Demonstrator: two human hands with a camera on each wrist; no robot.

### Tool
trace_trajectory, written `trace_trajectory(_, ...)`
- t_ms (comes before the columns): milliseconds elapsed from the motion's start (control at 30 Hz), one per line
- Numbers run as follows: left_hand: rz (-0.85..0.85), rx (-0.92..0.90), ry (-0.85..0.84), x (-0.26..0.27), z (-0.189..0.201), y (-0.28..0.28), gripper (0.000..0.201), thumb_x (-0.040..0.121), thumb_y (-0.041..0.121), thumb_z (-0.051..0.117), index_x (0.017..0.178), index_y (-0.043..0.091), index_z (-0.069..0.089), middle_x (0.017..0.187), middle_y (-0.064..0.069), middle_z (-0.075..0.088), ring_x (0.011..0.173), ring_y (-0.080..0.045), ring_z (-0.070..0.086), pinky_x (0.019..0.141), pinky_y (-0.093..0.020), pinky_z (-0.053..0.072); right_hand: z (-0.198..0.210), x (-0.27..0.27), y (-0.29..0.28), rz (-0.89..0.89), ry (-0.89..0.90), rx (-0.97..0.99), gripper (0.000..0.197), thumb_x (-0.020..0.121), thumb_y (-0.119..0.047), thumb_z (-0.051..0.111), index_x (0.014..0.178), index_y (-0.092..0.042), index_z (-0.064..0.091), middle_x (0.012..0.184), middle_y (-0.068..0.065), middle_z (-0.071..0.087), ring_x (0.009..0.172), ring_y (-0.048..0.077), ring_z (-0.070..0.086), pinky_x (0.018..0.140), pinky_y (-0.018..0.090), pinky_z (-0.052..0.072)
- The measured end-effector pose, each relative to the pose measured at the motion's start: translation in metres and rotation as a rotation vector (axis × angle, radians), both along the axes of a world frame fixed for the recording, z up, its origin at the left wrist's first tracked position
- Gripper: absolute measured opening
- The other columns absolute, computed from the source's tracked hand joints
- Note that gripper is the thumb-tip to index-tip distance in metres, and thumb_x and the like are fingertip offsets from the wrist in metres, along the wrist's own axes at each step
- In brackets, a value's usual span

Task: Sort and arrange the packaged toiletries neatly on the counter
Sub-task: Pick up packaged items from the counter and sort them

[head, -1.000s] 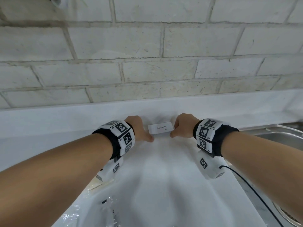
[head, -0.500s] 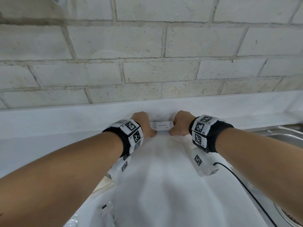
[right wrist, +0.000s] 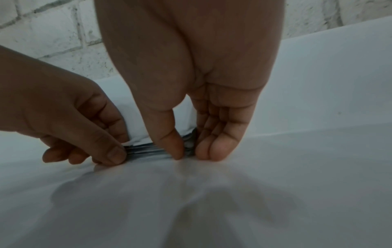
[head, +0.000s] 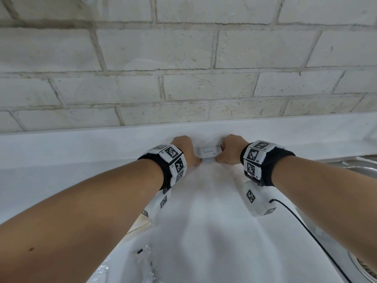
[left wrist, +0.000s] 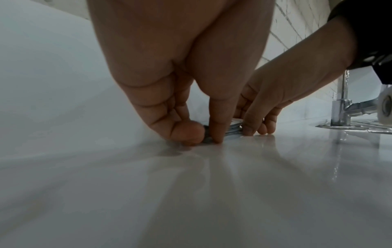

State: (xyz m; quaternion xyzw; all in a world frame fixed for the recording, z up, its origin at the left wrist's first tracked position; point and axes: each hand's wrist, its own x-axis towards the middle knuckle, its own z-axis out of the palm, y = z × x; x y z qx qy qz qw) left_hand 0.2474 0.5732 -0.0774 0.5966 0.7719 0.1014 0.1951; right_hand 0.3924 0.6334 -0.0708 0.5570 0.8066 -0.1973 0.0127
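Note:
A small stack of white toothpaste packets lies on the white counter, close against the low back ledge. My left hand pinches the stack's left end, thumb in front and fingers behind. My right hand pinches its right end the same way. In the left wrist view my left hand presses the packets down, with my right hand beyond. In the right wrist view my right hand grips the layered packet edges, opposite my left hand.
A steel sink with a faucet lies to the right. Clear plastic-wrapped items and a flat cream packet sit under my left forearm. A black cable trails from the right wrist. A brick wall rises behind.
Both hands have slid the toothpaste stack away from me, up to the back ledge, keeping hold of its two ends.

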Motion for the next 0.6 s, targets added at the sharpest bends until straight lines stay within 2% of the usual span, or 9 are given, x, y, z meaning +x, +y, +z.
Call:
trace_trajectory(133, 0.006, -0.032, 0.005, 0.001, 0.002, -0.001, 0.03, 0.077, 0.034, 0.076, 0.071, 0.012, 0.057, 0.067, -0.001, 0.055, 0.074, -0.022, 0.056, 0.062, -0.027, 0.043, -0.001, 0.0, -0.001, 0.008, -0.004, -0.005, 0.022, 0.077, -0.022, 0.07, 0.066, -0.013, 0.053, 0.064, -0.002, 0.052, 0.072, 0.022, 0.056, 0.047, 0.021, 0.035)
trace_trajectory(200, 0.007, -0.037, -0.002, 0.001, 0.004, -0.003, 0.03, 0.077, 0.034, 0.076, 0.074, 0.011, 0.058, 0.062, 0.001, 0.051, 0.072, -0.022, 0.056, 0.063, -0.027, 0.043, -0.001, 0.0, -0.001, 0.015, -0.005, -0.002, 0.016, 0.077, -0.022, 0.069, 0.074, -0.012, 0.057, 0.069, -0.001, 0.055, 0.075, 0.022, 0.057, 0.048, 0.021, 0.036)
trace_trajectory(267, 0.001, -0.045, -0.015, 0.0, 0.007, -0.006, 0.029, 0.077, 0.035, 0.075, 0.079, 0.01, 0.06, 0.06, 0.002, 0.05, 0.07, -0.021, 0.056, 0.062, -0.026, 0.044, 0.0, 0.001, -0.002, 0.018, -0.002, -0.006, 0.015, 0.077, -0.021, 0.069, 0.074, -0.013, 0.057, 0.07, -0.001, 0.055, 0.075, 0.022, 0.056, 0.047, 0.02, 0.035)
trace_trajectory(367, -0.01, -0.058, 0.014, -0.001, 0.014, -0.015, 0.034, 0.08, 0.039, 0.072, 0.067, 0.012, 0.056, 0.059, 0.002, 0.05, 0.06, -0.017, 0.052, 0.053, -0.023, 0.041, 0.005, 0.002, -0.007, 0.006, -0.005, -0.023, 0.016, 0.077, -0.02, 0.071, 0.073, -0.013, 0.057, 0.077, 0.002, 0.057, 0.069, 0.019, 0.055, 0.048, 0.021, 0.037)
trace_trajectory(400, -0.016, -0.051, 0.036, -0.002, 0.017, -0.018, 0.034, 0.082, 0.038, 0.07, 0.067, 0.012, 0.054, 0.064, 0.001, 0.054, 0.064, -0.018, 0.053, 0.053, -0.022, 0.04, 0.008, 0.003, -0.009, 0.005, -0.02, -0.026, 0.015, 0.076, -0.02, 0.071, 0.076, -0.011, 0.059, 0.081, 0.004, 0.059, 0.069, 0.02, 0.056, 0.052, 0.022, 0.041)
trace_trajectory(433, -0.024, -0.037, 0.059, -0.003, 0.021, -0.023, 0.03, 0.085, 0.036, 0.066, 0.075, 0.009, 0.058, 0.075, -0.002, 0.059, 0.072, -0.021, 0.054, 0.059, -0.023, 0.042, 0.01, 0.004, -0.013, 0.015, -0.031, -0.016, 0.019, 0.076, -0.022, 0.072, 0.087, -0.009, 0.063, 0.088, 0.007, 0.061, 0.076, 0.022, 0.059, 0.059, 0.024, 0.048)
trace_trajectory(500, -0.027, -0.001, 0.094, -0.005, 0.03, -0.035, 0.032, 0.089, 0.027, 0.061, 0.108, 0.001, 0.061, 0.108, -0.01, 0.063, 0.094, -0.025, 0.056, 0.074, -0.027, 0.043, 0.016, 0.009, -0.021, 0.0, -0.043, 0.008, 0.048, 0.078, -0.025, 0.073, 0.119, -0.005, 0.057, 0.111, 0.011, 0.061, 0.101, 0.028, 0.061, 0.081, 0.033, 0.051)
trace_trajectory(533, -0.024, 0.015, 0.104, -0.007, 0.034, -0.043, 0.036, 0.09, 0.023, 0.06, 0.119, 0.001, 0.057, 0.118, -0.012, 0.061, 0.104, -0.027, 0.057, 0.078, -0.028, 0.042, 0.019, 0.012, -0.027, -0.029, -0.027, 0.01, 0.059, 0.079, -0.026, 0.073, 0.128, -0.006, 0.049, 0.12, 0.012, 0.058, 0.109, 0.03, 0.058, 0.084, 0.034, 0.049)
trace_trajectory(600, -0.004, 0.045, 0.089, -0.013, 0.039, -0.059, 0.041, 0.089, 0.023, 0.06, 0.125, 0.005, 0.053, 0.126, -0.011, 0.059, 0.115, -0.027, 0.055, 0.083, -0.028, 0.042, 0.027, 0.021, -0.043, -0.054, 0.025, 0.024, 0.066, 0.08, -0.03, 0.071, 0.134, -0.008, 0.041, 0.125, 0.011, 0.056, 0.11, 0.029, 0.057, 0.082, 0.034, 0.048)
